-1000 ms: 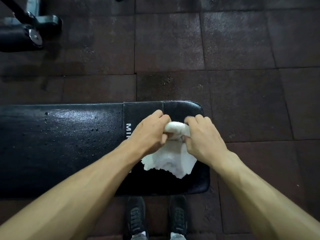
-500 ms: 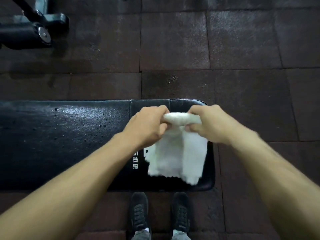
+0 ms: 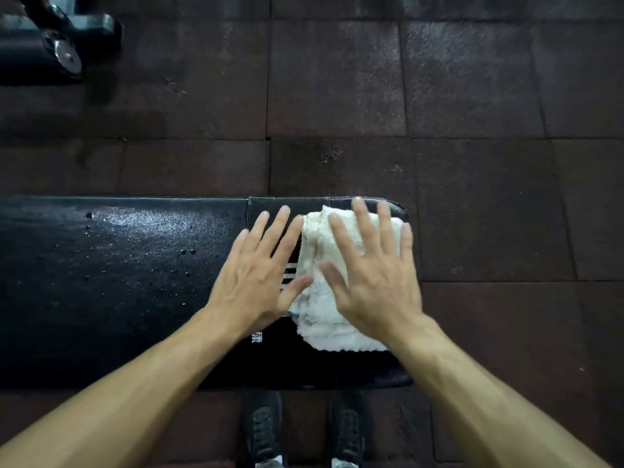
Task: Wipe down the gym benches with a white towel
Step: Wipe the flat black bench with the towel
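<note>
A black padded gym bench (image 3: 118,282) runs across the view from the left edge, with water droplets on its surface. A folded white towel (image 3: 324,319) lies flat on the bench's right end. My right hand (image 3: 374,275) rests flat on top of the towel with fingers spread. My left hand (image 3: 260,275) lies flat on the bench just left of the towel, fingers apart, its thumb touching the towel's left edge. Neither hand grips anything.
The floor (image 3: 472,146) is dark rubber tiles. Black metal gym equipment (image 3: 50,38) stands at the top left. My two black shoes (image 3: 304,434) stand on the floor under the bench's near edge.
Both hands let go of the towel's upper edge, which they held lifted. The towel now lies folded flat, with the right hand pressed on it and the left beside it.
</note>
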{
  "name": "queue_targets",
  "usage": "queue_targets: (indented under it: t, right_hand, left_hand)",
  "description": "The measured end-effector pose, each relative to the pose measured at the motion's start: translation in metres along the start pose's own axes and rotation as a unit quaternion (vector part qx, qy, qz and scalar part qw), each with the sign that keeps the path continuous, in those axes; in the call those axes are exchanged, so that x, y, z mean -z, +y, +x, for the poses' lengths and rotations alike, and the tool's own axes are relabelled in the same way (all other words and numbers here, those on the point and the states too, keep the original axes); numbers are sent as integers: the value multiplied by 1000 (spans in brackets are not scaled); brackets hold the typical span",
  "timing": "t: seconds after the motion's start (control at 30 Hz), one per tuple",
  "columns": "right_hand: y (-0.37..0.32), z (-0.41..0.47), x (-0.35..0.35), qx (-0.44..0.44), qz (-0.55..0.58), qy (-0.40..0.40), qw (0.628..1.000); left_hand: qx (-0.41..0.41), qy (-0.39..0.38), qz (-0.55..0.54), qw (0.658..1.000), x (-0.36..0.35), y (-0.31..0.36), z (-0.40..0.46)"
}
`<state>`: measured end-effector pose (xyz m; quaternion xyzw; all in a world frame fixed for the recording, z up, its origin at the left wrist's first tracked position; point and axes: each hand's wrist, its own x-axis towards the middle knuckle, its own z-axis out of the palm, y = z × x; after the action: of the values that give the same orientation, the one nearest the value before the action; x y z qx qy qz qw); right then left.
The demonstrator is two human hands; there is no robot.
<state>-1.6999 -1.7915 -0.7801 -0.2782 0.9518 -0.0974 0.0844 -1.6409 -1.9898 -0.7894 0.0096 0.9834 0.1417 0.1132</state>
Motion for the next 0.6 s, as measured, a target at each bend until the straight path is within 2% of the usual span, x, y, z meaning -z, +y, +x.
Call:
queue_targets:
  t: [0.1, 0.17, 0.3, 0.43, 0.6]
  right_hand:
    - [-13, -9, -26, -4, -41, -83, 996]
    - [-13, -13, -41, -24, -54, -100, 993]
    - [-17, -15, -45, -45, -56, -70, 995]
    - [-28, -17, -49, -126, -22, -56, 990]
    - [-34, -10, -55, -165, -7, -48, 985]
  left_hand:
    - [38, -76, 41, 996, -8, -19, -18]
    - [57, -119, 45, 990, -15, -32, -22]
    - [53, -138, 65, 987, -19, -35, -24]
    - [79, -119, 45, 989, -19, -35, -32]
    - [69, -116, 48, 990, -11, -33, -22]
